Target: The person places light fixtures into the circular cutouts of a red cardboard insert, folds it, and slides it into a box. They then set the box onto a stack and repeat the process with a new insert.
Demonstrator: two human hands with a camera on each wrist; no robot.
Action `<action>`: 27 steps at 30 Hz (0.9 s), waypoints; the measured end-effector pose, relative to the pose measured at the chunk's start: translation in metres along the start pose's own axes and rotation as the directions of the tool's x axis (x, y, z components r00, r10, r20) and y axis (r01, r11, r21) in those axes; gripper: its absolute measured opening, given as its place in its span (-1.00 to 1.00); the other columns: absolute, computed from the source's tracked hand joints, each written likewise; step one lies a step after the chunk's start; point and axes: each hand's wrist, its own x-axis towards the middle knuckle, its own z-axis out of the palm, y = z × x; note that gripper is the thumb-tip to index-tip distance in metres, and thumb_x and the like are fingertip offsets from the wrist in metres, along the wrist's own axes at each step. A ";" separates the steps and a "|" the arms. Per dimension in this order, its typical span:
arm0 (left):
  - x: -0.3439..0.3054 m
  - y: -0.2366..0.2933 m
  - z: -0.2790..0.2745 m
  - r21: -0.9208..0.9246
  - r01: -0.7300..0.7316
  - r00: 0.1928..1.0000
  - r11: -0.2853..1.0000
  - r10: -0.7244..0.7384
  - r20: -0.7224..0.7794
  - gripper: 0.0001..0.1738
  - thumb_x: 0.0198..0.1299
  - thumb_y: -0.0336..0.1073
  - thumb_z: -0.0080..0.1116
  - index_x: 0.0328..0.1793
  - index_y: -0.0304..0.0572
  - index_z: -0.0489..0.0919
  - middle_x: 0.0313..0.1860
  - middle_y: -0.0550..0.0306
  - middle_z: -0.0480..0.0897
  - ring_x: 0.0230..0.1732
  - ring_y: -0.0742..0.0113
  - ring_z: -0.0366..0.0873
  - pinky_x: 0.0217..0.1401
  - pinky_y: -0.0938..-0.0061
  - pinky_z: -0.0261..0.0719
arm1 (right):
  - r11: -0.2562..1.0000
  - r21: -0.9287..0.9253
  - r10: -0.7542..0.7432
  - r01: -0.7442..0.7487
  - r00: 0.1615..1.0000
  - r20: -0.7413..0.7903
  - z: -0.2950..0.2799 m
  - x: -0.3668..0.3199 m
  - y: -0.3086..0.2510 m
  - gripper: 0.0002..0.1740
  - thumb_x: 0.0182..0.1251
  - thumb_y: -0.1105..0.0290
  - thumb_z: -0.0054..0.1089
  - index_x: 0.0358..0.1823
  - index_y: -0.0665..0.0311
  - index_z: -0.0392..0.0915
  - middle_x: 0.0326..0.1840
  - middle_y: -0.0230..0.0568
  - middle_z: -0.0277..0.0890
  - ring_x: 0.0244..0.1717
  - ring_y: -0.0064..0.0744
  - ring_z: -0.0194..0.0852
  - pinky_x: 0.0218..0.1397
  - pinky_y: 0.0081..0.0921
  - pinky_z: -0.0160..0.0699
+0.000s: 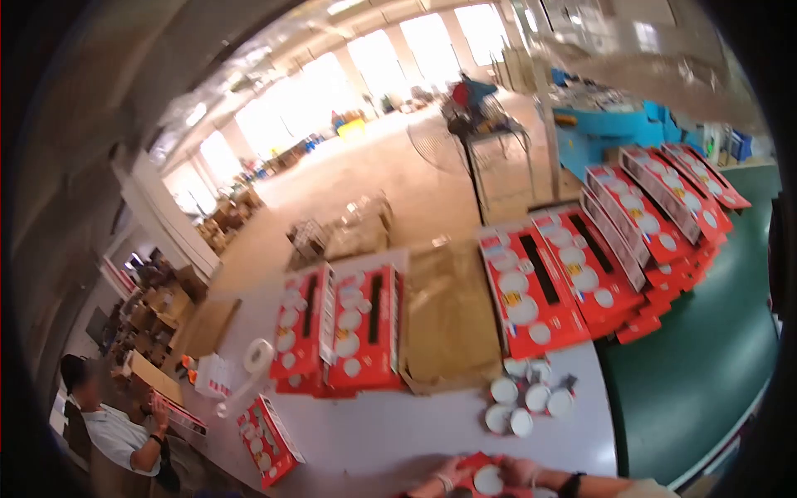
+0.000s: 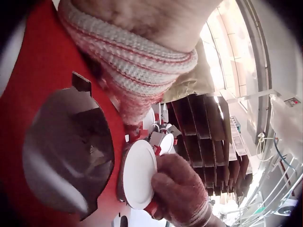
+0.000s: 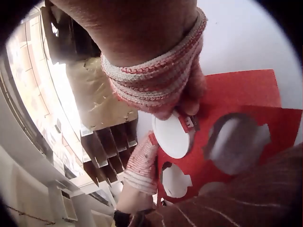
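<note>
Low in the head view, both gloved hands are at a red card sheet [image 1: 473,461] with round die-cut holes. My left hand [image 1: 452,471] grips the sheet by its edge; in the right wrist view that hand [image 3: 143,160] shows beside the card's far edge. My right hand [image 1: 519,471] pinches a white-faced round disc [image 2: 140,174] at its rim, fingers and thumb on its side in the left wrist view. This disc [image 3: 171,137] lies over the card close to a smaller cut-out. A larger hole [image 3: 236,142] sits next to it. Several similar discs [image 1: 521,422] stand on the table ahead.
Red printed cards [image 1: 531,290] lean in rows on the grey table [image 1: 365,427] and along a green surface [image 1: 689,357]. Between rows lies brown paper [image 1: 448,315]. At left are a tape roll [image 1: 258,355], a lone red card [image 1: 267,441] and another person [image 1: 120,436] holding a card.
</note>
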 end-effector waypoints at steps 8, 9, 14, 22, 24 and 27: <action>-0.057 0.130 -0.055 0.242 0.035 0.997 0.970 -0.017 -0.077 -0.43 0.01 0.01 0.16 0.09 -0.14 0.40 -0.02 -0.15 0.52 0.01 -0.08 0.46 0.05 0.24 0.43 | 0.874 0.448 0.189 -0.188 0.981 0.042 -0.062 -0.054 -0.048 -0.72 0.18 0.29 0.02 -0.13 0.28 0.38 -0.27 -0.02 0.51 -0.17 -0.05 0.49 -0.11 -0.31 0.43; -0.057 0.134 -0.056 0.240 0.026 0.998 0.970 -0.010 -0.066 -0.43 0.01 0.01 0.16 0.09 -0.14 0.40 -0.02 -0.15 0.52 0.01 -0.08 0.46 0.05 0.24 0.43 | 0.871 0.449 0.203 -0.199 0.978 0.041 -0.060 -0.054 -0.047 -0.72 0.18 0.29 0.02 -0.13 0.28 0.38 -0.27 -0.02 0.51 -0.17 -0.05 0.49 -0.11 -0.31 0.43; -0.058 0.136 -0.057 0.208 0.017 1.000 0.978 -0.015 -0.011 -0.46 0.01 -0.05 0.19 0.09 -0.14 0.40 -0.01 -0.14 0.51 0.02 -0.06 0.45 0.07 0.26 0.42 | 0.785 0.572 0.299 -0.237 0.954 -0.016 -0.053 -0.066 -0.055 -0.73 0.17 0.34 0.07 -0.14 0.31 0.38 -0.31 -0.10 0.51 -0.28 -0.21 0.50 -0.17 -0.37 0.46; -0.063 0.152 -0.067 0.182 -0.071 0.997 0.981 0.067 0.026 -0.42 0.01 -0.07 0.21 0.13 -0.18 0.38 0.02 -0.14 0.51 0.05 -0.05 0.44 0.10 0.29 0.41 | 0.946 0.217 0.260 -0.242 0.964 -0.061 -0.073 -0.074 -0.072 -0.75 0.19 0.31 0.02 -0.13 0.22 0.35 -0.28 -0.01 0.52 -0.24 -0.03 0.50 -0.16 -0.31 0.46; -0.062 0.155 -0.072 0.208 -0.069 0.998 0.976 0.068 0.013 -0.40 0.01 -0.06 0.22 0.14 -0.18 0.37 0.02 -0.14 0.50 0.05 -0.04 0.44 0.10 0.30 0.40 | 0.957 0.129 0.266 -0.260 0.963 -0.030 -0.077 -0.073 -0.072 -0.76 0.20 0.33 0.00 -0.13 0.21 0.33 -0.25 -0.01 0.53 -0.21 -0.01 0.51 -0.15 -0.29 0.47; -0.062 0.148 -0.073 0.191 -0.104 0.994 0.976 0.096 0.056 -0.38 0.02 -0.04 0.21 0.16 -0.18 0.35 0.03 -0.14 0.50 0.07 -0.03 0.44 0.11 0.31 0.40 | 0.992 0.028 0.128 -0.126 0.988 -0.084 -0.072 -0.077 -0.073 -0.77 0.20 0.33 0.00 -0.14 0.22 0.30 -0.30 -0.01 0.53 -0.26 -0.03 0.53 -0.23 -0.28 0.51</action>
